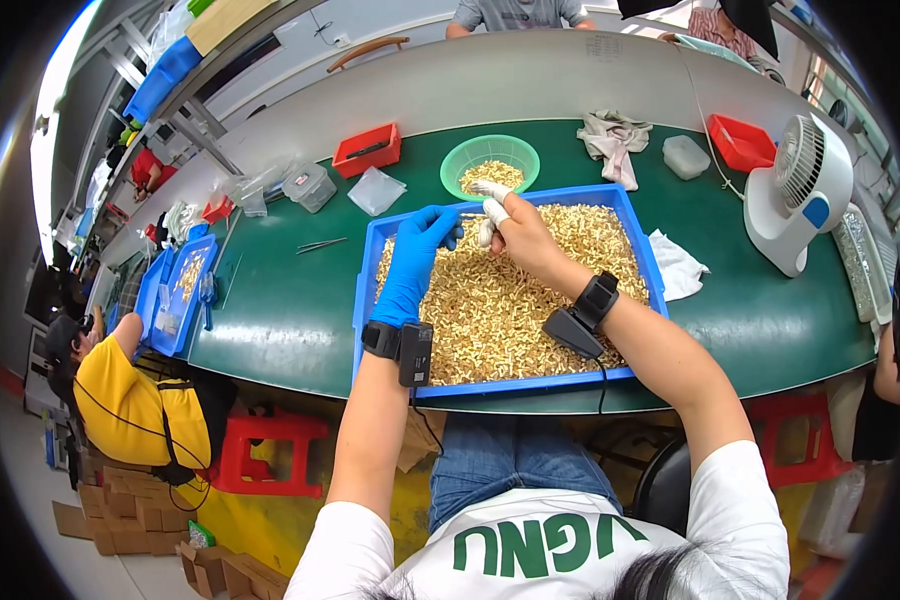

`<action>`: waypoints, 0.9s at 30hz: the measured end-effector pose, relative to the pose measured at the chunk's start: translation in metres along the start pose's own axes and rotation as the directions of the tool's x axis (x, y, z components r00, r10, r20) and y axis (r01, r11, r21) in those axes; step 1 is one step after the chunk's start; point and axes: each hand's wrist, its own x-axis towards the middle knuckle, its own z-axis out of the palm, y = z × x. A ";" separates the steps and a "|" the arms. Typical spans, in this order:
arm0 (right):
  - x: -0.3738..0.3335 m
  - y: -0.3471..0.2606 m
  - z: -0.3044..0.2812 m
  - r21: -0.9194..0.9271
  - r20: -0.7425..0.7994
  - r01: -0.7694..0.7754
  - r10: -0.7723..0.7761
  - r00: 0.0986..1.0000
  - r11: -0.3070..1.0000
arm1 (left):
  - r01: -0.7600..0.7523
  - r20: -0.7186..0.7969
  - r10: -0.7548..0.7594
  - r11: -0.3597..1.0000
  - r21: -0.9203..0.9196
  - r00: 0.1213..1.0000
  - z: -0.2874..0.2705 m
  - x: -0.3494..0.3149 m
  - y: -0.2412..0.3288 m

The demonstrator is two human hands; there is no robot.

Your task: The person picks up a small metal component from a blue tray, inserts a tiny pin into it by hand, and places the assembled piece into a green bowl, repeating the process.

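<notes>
My left hand [430, 235], in a blue glove, is held over the left part of a blue tray [359, 320] with its fingers curled together. Beside it, my right hand [518, 230] has white coverings on several fingers and is closed in a pinch. Their fingertips come close together above the tray's far side. Whatever they hold is too small to make out. Small gold-coloured metal pieces [510, 330] fill the tray. Just beyond the hands, a green plastic basket [456, 160] holds more of these pieces.
Tweezers [321, 244] lie left of the tray. Behind are a red bin [367, 150], clear plastic boxes [309, 187] and a crumpled cloth [613, 138]. A white fan [798, 190] stands right, near a white cloth [676, 266]. A person in yellow [140, 410] sits at left.
</notes>
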 end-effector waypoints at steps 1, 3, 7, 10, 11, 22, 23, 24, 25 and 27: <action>0.000 -0.002 0.002 -0.028 0.008 0.019 -0.019 1.000 0.999 | 0.001 -0.001 -0.001 1.000 0.001 1.000 -0.001 0.000 0.000; 0.000 -0.005 0.004 -0.064 -0.016 -0.028 0.027 0.999 0.998 | -0.007 -0.029 0.007 1.000 0.005 1.000 -0.001 -0.001 -0.001; 0.001 -0.001 0.003 -0.207 -0.068 -0.085 0.072 0.995 0.975 | -0.035 -0.022 0.036 0.998 0.060 0.999 0.003 0.001 -0.005; 0.004 0.005 -0.001 -0.346 -0.042 -0.005 -0.010 0.999 0.938 | -0.069 -0.029 0.072 0.994 0.090 0.997 0.005 0.003 -0.008; 0.004 0.002 -0.003 -0.304 -0.046 -0.053 0.041 0.998 0.951 | -0.091 -0.047 0.096 0.991 0.096 0.994 0.006 0.003 -0.007; 0.025 -0.009 -0.040 -0.517 0.048 -0.252 0.321 0.946 0.818 | -0.086 -0.346 0.078 0.996 -0.006 0.935 -0.035 0.009 -0.014; 0.031 -0.009 -0.042 -0.513 0.021 -0.246 0.299 0.954 0.822 | -0.055 -0.309 0.075 0.996 0.072 0.948 -0.027 0.010 -0.016; 0.038 -0.009 -0.044 -0.509 -0.005 -0.240 0.276 0.961 0.827 | -0.026 -0.272 0.067 0.988 0.152 0.960 -0.022 0.012 -0.017; 0.042 -0.009 -0.042 -0.497 -0.036 -0.242 0.259 0.965 0.833 | -0.032 -0.271 0.072 0.989 0.147 0.960 -0.022 0.013 -0.019; 0.069 -0.018 -0.040 -0.580 -0.045 -0.152 0.154 0.987 0.801 | -0.037 -0.228 0.067 0.991 0.132 0.971 -0.021 0.012 -0.023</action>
